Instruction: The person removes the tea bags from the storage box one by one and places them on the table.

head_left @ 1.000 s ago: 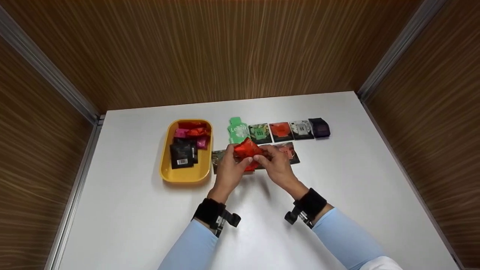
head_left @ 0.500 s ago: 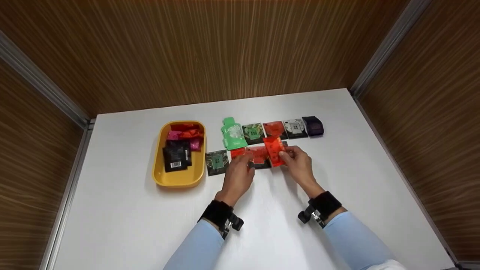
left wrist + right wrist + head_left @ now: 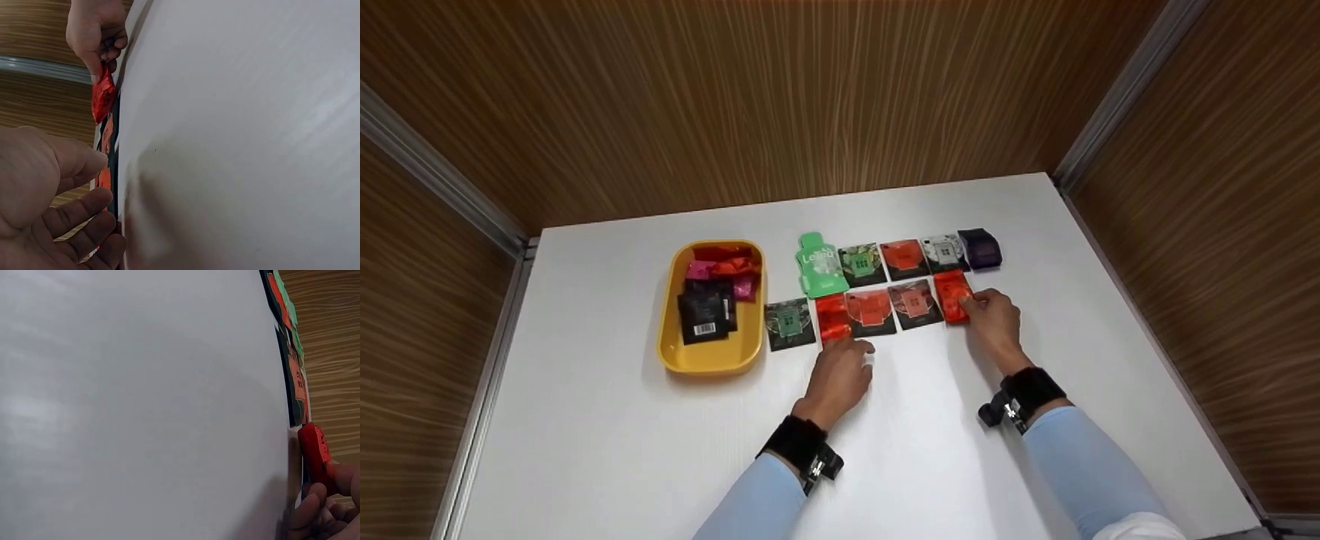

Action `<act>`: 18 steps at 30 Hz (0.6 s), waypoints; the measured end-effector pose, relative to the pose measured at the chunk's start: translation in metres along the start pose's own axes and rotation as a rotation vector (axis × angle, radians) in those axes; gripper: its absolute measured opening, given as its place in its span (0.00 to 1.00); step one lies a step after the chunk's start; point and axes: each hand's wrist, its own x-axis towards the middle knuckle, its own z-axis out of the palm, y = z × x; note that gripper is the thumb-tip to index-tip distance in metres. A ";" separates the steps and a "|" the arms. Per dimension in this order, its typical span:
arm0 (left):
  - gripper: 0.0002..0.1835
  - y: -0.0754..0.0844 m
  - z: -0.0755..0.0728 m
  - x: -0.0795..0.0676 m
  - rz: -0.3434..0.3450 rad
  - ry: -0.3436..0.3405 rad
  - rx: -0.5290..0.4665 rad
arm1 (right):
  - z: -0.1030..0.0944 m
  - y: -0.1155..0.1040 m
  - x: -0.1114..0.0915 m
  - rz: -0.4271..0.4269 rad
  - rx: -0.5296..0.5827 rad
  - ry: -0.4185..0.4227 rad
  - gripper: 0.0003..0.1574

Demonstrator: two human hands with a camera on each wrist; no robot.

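Note:
My right hand [image 3: 996, 326] pinches a shiny red packet [image 3: 952, 295] by its near right edge, at the right end of the front row. In the right wrist view, thumb and fingers grip that red packet [image 3: 315, 453] close to the tabletop. My left hand [image 3: 840, 375] has loosely bent fingers with nothing between them; its fingertips are at the near edge of another red packet [image 3: 831, 316], and touching cannot be told. Between the two red packets lie two flat black-and-red sachets, one red-centred [image 3: 871, 311] and one pinkish [image 3: 915, 303]. A dark green-centred sachet [image 3: 790, 324] lies leftmost.
Behind runs a second row: a green bottle-shaped packet [image 3: 820, 268], several square sachets [image 3: 861, 264] and a dark purple packet [image 3: 981, 250]. At left, a yellow tray [image 3: 667, 351] holds black sachets [image 3: 705, 315] and pink and red packets. Wood-grain panels [image 3: 802, 105] enclose the white table.
The red packet, first held in both hands, has gone right in my right hand to the front row's end. My left hand let go and drew back towards the near edge of the row.

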 end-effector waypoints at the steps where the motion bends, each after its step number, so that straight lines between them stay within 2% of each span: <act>1: 0.12 -0.001 0.000 -0.001 0.001 -0.004 0.002 | 0.001 0.000 0.001 0.000 -0.010 -0.005 0.24; 7: 0.11 -0.003 0.000 -0.004 0.011 -0.022 0.003 | 0.001 -0.001 0.003 -0.005 -0.050 -0.006 0.22; 18: 0.10 -0.006 -0.003 -0.007 0.000 -0.033 -0.029 | 0.004 -0.001 0.002 0.001 -0.049 0.010 0.21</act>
